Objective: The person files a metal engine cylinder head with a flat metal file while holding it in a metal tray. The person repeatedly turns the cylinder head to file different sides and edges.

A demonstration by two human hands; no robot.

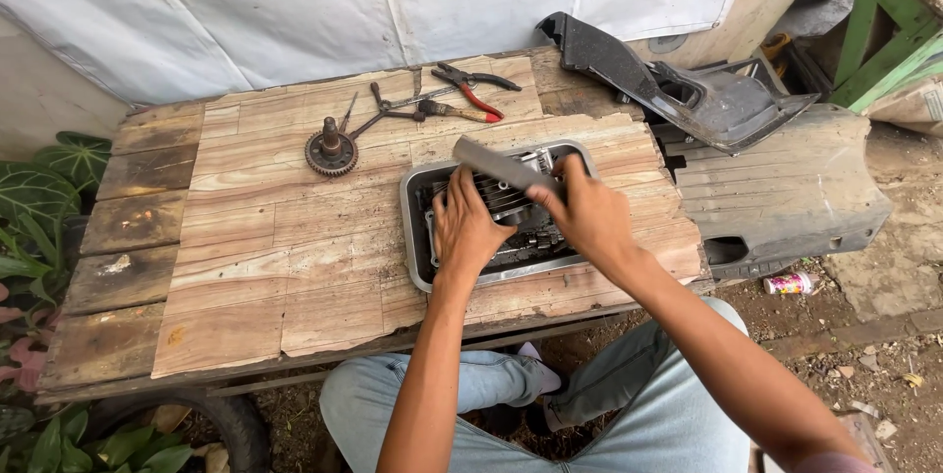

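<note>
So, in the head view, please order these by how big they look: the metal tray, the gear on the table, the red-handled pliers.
1. Metal tray, clearly the largest.
2. Red-handled pliers.
3. Gear, more compact, though its bulk is close to the pliers.
</note>
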